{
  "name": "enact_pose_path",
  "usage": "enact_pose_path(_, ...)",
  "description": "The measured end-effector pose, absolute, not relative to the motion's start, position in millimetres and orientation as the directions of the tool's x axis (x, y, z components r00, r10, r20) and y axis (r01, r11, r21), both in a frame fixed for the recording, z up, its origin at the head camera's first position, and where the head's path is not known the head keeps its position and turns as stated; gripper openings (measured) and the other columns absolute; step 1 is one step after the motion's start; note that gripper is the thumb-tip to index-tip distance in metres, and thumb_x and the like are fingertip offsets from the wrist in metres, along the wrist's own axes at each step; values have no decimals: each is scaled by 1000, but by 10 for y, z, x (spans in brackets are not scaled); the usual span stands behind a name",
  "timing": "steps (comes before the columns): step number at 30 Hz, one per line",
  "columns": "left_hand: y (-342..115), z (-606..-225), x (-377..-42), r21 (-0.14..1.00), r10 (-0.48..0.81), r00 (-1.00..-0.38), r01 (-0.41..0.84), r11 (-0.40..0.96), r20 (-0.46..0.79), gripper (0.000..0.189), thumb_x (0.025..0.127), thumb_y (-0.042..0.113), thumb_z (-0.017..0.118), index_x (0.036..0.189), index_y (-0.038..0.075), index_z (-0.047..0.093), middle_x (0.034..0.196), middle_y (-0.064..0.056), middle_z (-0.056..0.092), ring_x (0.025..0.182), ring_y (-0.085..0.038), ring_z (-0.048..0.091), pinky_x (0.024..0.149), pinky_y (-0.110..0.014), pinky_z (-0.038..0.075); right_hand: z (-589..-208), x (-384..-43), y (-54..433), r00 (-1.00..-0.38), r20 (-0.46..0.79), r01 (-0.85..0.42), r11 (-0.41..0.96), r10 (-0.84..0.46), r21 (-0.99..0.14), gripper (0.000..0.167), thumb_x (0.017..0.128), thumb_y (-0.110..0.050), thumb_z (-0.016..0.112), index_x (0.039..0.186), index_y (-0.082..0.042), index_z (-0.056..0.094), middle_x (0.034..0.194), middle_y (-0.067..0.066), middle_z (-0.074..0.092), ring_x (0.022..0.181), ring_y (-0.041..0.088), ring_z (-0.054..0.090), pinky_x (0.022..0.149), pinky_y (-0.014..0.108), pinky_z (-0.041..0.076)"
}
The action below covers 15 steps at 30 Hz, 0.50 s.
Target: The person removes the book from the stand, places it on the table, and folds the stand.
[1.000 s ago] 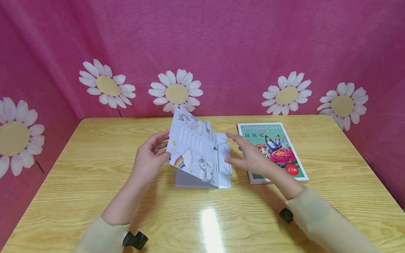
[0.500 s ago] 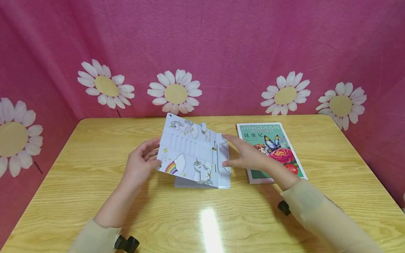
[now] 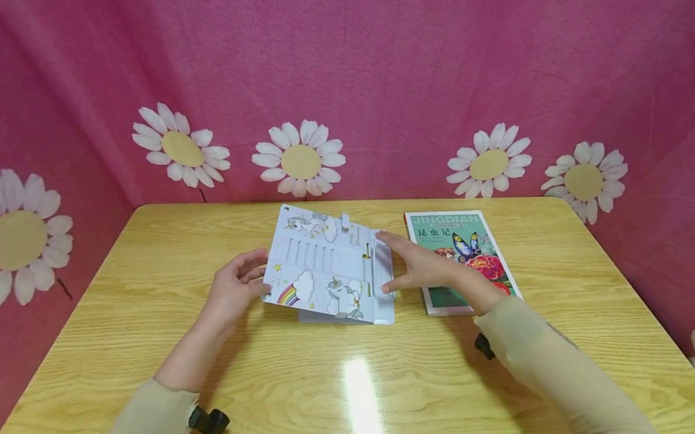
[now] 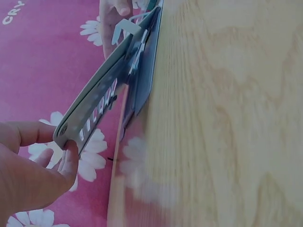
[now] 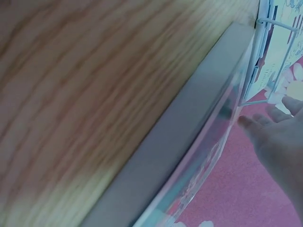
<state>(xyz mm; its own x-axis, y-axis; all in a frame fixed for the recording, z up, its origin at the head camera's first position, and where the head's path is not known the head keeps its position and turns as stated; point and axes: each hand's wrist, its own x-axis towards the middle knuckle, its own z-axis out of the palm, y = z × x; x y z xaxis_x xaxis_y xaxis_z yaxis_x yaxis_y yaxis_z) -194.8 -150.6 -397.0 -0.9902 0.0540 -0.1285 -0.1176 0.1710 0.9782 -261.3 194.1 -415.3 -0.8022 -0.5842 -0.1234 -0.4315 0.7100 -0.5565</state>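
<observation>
A white book stand (image 3: 321, 267) with unicorn and rainbow prints stands at mid-table, its slotted panel tilted up from the base at the left. My left hand (image 3: 235, 287) pinches the panel's raised left edge; the left wrist view shows thumb and fingers (image 4: 71, 161) on either side of its corner. Over the stand's right-hand ledge hovers my right hand (image 3: 421, 262), fingers extended beside the wire page holder (image 5: 279, 23). Whether these fingers touch the wire cannot be told. Partly under the right forearm lies a green-covered book (image 3: 459, 235) with a butterfly and a flower.
The wooden table (image 3: 288, 392) carries both the stand and the book. Behind it hangs a pink curtain (image 3: 373, 72) with large white daisies, also at both sides. A black wrist camera (image 3: 209, 423) hangs under the left sleeve.
The left hand has moved left and lowered the stand's panel to a flatter tilt. My right hand has shifted slightly left, staying by the ledge. The book lies where it was.
</observation>
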Motion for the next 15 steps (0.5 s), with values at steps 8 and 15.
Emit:
enact_pose_path(8, -1568, -4039, -1973, 972, 100, -985, -121, 203, -144, 63, 81, -13, 59, 140, 0, 40, 137, -21, 46, 123, -32, 47, 80, -17, 49, -4171, -2629, 1931, -781, -139, -437, 692, -609, -574, 107, 74, -40, 79, 152, -9, 14, 158, 12, 7, 144, 32, 10, 114, 51, 19)
enact_pose_path(15, -1601, -4129, -1987, 961, 115, -980, -130, 242, -162, 63, 80, -15, 58, 139, -4, 39, 136, -25, 45, 122, -35, 48, 84, -21, 49, -4190, -2660, 1920, -780, -150, -438, 702, -607, -561, 110, 73, -43, 79, 152, -10, 11, 159, 11, 6, 144, 30, 8, 115, 49, 18)
